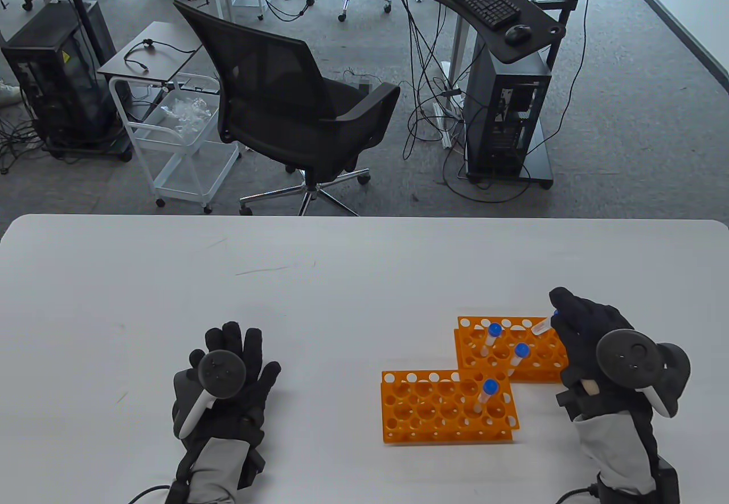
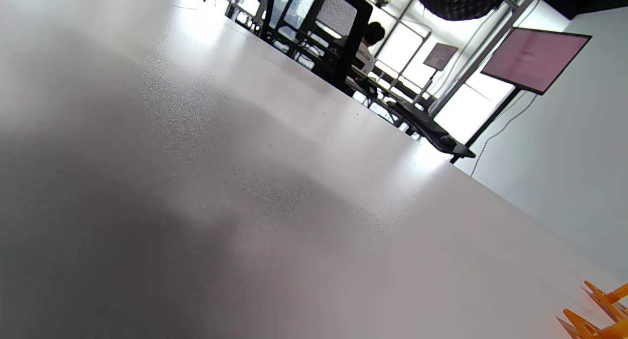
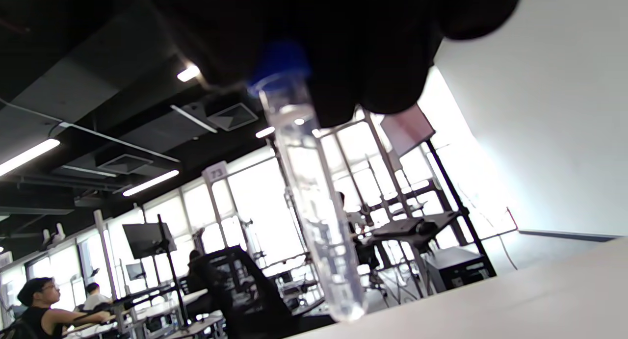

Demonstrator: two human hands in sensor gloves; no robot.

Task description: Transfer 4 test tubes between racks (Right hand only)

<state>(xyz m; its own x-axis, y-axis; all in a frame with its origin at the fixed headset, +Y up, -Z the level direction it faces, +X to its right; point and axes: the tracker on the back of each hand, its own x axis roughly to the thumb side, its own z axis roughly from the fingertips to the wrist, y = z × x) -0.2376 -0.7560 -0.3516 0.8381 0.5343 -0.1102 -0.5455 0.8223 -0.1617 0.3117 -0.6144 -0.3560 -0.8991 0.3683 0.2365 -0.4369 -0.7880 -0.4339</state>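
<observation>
right hand [image 1: 586, 333] pinches a clear blue-capped test tube [image 3: 314, 201], tip tilted toward the near orange rack [image 1: 447, 407] lying to its left; left hand [image 1: 228, 373] rests flat.

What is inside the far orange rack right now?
Two blue-capped tubes stand upright in the far rack. The right hand holds a third tube over its right end, covering the holes beneath.

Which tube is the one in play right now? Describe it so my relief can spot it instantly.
Find the two orange racks at the table's right: the far rack holds two blue-capped tubes, the near rack one. The tube in play is off the racks, held by the right hand at the far rack's right end.
</observation>
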